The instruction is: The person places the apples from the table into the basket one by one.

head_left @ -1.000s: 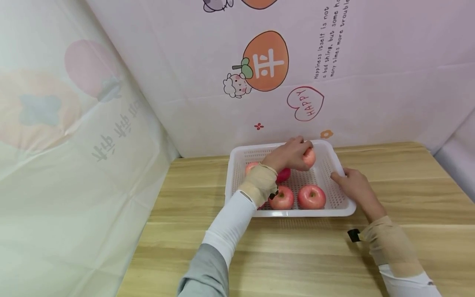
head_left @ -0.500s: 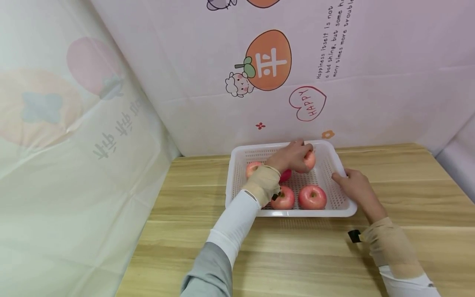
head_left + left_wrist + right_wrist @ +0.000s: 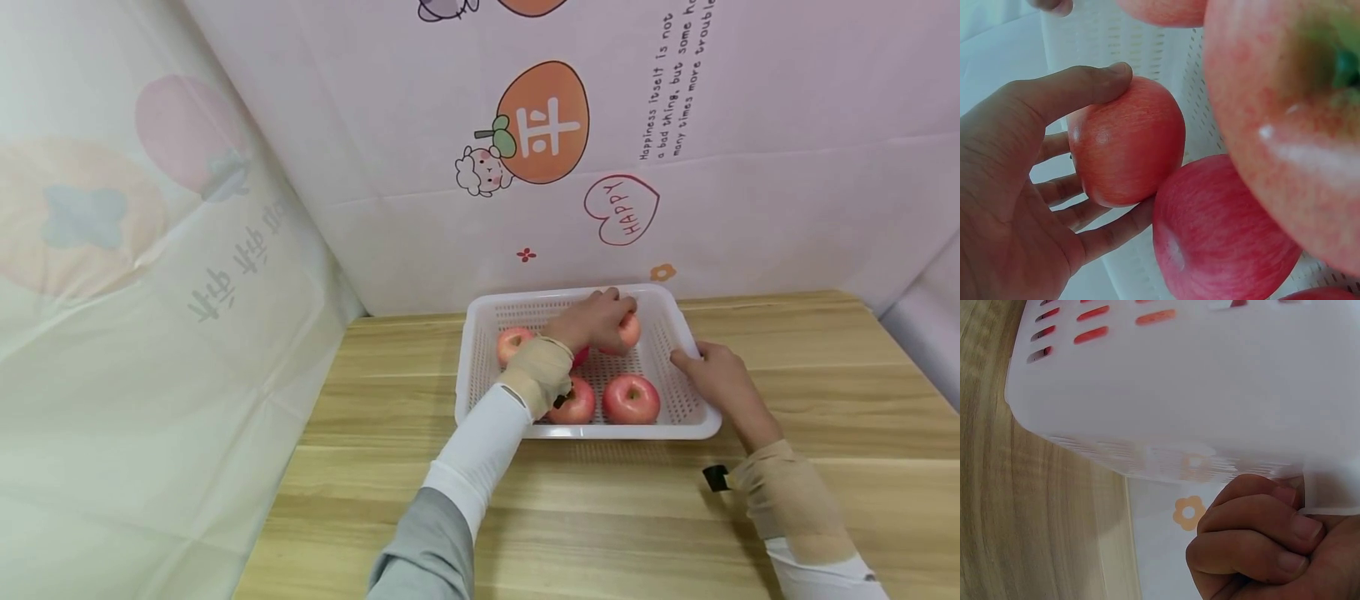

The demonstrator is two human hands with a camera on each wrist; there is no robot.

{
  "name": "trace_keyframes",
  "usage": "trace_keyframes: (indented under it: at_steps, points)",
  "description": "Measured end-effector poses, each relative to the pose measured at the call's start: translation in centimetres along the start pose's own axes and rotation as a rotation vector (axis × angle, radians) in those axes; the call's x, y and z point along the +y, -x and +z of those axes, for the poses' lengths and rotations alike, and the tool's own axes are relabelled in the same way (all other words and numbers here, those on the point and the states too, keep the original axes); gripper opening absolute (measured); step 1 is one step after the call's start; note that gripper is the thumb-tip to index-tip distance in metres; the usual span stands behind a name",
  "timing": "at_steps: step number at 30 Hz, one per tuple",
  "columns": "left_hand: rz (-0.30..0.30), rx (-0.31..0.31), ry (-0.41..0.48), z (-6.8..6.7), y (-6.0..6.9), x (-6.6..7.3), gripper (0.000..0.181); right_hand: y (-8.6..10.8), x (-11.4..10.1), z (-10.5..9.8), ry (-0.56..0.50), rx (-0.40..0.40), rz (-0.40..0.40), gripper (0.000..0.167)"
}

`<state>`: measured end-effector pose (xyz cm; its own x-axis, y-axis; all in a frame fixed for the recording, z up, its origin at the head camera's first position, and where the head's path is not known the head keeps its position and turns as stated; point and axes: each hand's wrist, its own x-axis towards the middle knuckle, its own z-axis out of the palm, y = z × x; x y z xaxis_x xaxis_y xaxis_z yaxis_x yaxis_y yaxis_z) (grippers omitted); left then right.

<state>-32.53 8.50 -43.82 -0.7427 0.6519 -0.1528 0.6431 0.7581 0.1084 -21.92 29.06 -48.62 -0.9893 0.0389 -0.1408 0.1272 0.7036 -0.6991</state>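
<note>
Inside a white perforated plastic basket (image 3: 588,431), my left hand (image 3: 592,323) grips a pinkish apple (image 3: 628,331) near the back right. The left wrist view shows the thumb on top of that apple and the fingers curled around its far side. A darker red apple (image 3: 1219,231) touches it there. In the head view, two apples stand along the front, one at the front right (image 3: 632,399) and another (image 3: 573,403) partly behind my left wrist. One more apple (image 3: 514,343) sits at the back left. My right hand (image 3: 722,377) pinches the basket's right rim, its fingers curled beneath.
The basket stands on a wood-grain table (image 3: 600,517), close to the back edge. Behind it rises a white printed cloth (image 3: 420,217), and another pale cloth (image 3: 150,400) hangs on the left.
My left hand has come slightly down and toward me with the apple, into the basket. More of the back-left apple shows. The right hand keeps its hold on the rim.
</note>
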Motion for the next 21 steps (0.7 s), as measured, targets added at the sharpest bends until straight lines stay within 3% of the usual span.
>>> trace_keyframes:
  at_steps: [10, 21]
  points:
    - [0.006, -0.013, -0.030, 0.7, 0.0, 0.3, 0.068, -0.1, 0.2, 0.2, 0.004, 0.006, -0.010, 0.070]
    - [0.045, 0.012, -0.049, 1.3, -0.1, 0.4, 0.060, -0.1, 0.1, 0.2, -0.007, 0.009, 0.000, 0.071]
